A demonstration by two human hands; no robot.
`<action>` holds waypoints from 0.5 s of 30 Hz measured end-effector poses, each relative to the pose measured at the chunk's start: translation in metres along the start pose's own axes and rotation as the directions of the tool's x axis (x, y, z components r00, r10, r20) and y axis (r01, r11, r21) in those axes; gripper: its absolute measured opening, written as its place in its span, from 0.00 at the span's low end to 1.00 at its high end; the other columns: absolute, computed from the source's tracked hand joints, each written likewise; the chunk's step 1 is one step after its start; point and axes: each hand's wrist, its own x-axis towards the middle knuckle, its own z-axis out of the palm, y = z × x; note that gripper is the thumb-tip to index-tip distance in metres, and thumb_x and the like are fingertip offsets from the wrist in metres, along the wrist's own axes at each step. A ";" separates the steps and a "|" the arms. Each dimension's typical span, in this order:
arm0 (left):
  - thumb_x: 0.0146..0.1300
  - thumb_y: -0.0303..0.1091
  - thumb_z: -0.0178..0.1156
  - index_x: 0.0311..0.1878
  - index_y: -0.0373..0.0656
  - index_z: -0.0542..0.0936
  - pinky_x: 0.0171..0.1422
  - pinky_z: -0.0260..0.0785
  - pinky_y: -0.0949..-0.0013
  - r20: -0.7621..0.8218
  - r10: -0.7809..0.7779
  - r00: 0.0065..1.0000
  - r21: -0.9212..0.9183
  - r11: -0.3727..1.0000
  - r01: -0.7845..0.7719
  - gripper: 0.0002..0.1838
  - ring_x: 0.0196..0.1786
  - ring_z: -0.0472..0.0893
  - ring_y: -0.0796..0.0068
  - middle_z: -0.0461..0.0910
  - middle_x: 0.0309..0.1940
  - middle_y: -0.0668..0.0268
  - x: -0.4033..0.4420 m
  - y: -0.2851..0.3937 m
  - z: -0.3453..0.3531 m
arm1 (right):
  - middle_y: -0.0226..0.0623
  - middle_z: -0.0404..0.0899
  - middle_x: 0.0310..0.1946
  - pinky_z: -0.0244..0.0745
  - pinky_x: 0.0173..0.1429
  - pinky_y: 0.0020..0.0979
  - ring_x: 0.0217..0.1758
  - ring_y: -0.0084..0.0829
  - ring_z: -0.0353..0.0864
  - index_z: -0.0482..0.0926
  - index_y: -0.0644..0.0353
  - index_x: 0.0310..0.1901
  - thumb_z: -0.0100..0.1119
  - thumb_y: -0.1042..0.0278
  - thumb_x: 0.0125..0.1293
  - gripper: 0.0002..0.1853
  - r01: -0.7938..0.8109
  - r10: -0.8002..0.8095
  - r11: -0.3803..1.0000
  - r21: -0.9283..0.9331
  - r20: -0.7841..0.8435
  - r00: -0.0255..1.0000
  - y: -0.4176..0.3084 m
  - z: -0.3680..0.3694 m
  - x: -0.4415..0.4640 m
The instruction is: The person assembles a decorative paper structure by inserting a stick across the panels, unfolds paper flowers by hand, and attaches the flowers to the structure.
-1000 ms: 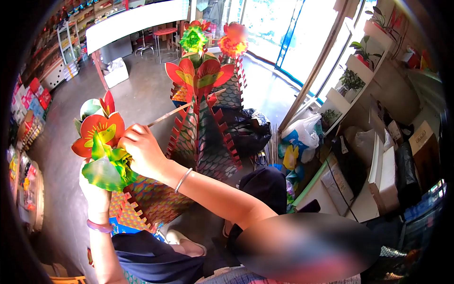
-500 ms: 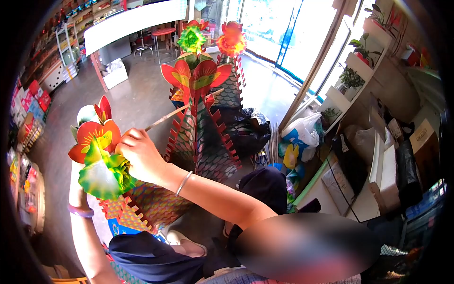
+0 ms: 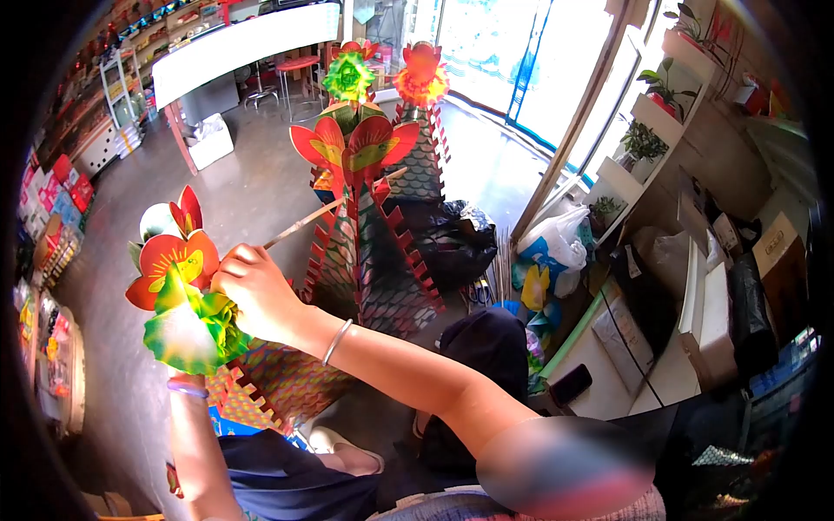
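Note:
Green-and-white paper petals with a ruffled green flower [image 3: 224, 326] cover most of my left hand, whose wrist with a purple bangle comes up from below; its fingers are hidden. My right hand [image 3: 261, 291] is closed, fingers curled against the right side of this flower and a red paper petal flower [image 3: 174, 267] just above. What the fingertips pinch cannot be made out. A thin wooden stick [image 3: 304, 221] runs from beside my right hand to the scaly patterned paper tower [image 3: 356, 252]; whether I hold it is unclear. Below the flowers lies a patterned paper piece with toothed red edges [image 3: 287, 378].
Behind the tower stands another [image 3: 421, 139] with an orange flower on top. A black plastic bag [image 3: 452, 243] and a white bag [image 3: 556, 243] sit on the floor to the right. A phone [image 3: 571, 384] lies near my right elbow. A white table [image 3: 248, 52] stands at the back.
My left forearm has shifted right, under the flower. My right hand has moved slightly down, still at the flower. The phone shows more fully.

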 end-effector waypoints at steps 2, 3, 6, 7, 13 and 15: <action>0.65 0.33 0.55 0.48 0.38 0.75 0.46 0.71 0.71 -0.048 0.125 0.991 0.108 0.987 -0.119 0.12 0.41 0.77 0.76 0.77 0.40 0.67 -0.012 -0.007 0.009 | 0.31 0.76 0.33 0.64 0.55 0.39 0.47 0.37 0.71 0.76 0.59 0.31 0.60 0.78 0.38 0.14 -0.006 0.006 1.000 0.006 -0.007 1.000 -0.001 -0.001 0.001; 0.65 0.33 0.56 0.48 0.38 0.75 0.46 0.71 0.71 -0.069 0.185 0.980 0.156 0.973 -0.173 0.12 0.41 0.77 0.76 0.77 0.40 0.67 -0.017 -0.010 0.014 | 0.31 0.76 0.33 0.64 0.55 0.39 0.47 0.37 0.71 0.76 0.59 0.31 0.60 0.78 0.38 0.13 -0.009 0.009 1.000 0.008 -0.010 1.000 -0.001 -0.002 0.001; 0.64 0.33 0.56 0.47 0.38 0.75 0.46 0.71 0.71 -0.124 0.345 0.930 0.297 0.908 -0.297 0.12 0.41 0.77 0.76 0.77 0.40 0.67 -0.030 -0.014 0.025 | 0.31 0.75 0.33 0.64 0.55 0.39 0.47 0.36 0.71 0.76 0.58 0.31 0.60 0.78 0.38 0.13 -0.001 0.002 1.000 0.018 -0.022 1.000 0.001 -0.002 0.001; 0.64 0.33 0.56 0.47 0.37 0.75 0.46 0.71 0.71 -0.146 0.382 0.912 0.330 0.888 -0.320 0.12 0.41 0.77 0.76 0.78 0.40 0.67 -0.032 -0.017 0.026 | 0.31 0.76 0.33 0.63 0.54 0.39 0.47 0.37 0.70 0.76 0.58 0.31 0.60 0.77 0.38 0.13 -0.004 0.005 1.000 0.016 -0.016 1.000 0.001 -0.001 0.001; 0.63 0.33 0.58 0.45 0.37 0.76 0.45 0.71 0.71 -0.206 0.492 0.846 0.438 0.820 -0.369 0.11 0.41 0.77 0.75 0.78 0.39 0.66 -0.038 -0.022 0.022 | 0.32 0.76 0.33 0.63 0.54 0.39 0.47 0.37 0.70 0.76 0.58 0.31 0.60 0.77 0.39 0.12 -0.005 0.005 1.000 0.015 -0.017 1.000 0.002 0.003 0.001; 0.62 0.32 0.59 0.44 0.37 0.77 0.44 0.71 0.70 -0.108 0.534 0.839 0.566 0.727 -0.389 0.11 0.40 0.78 0.74 0.79 0.38 0.65 -0.037 -0.017 0.013 | 0.31 0.75 0.33 0.64 0.55 0.39 0.48 0.37 0.70 0.76 0.56 0.30 0.61 0.77 0.38 0.13 -0.018 0.018 1.000 0.004 -0.022 1.000 0.001 0.001 0.001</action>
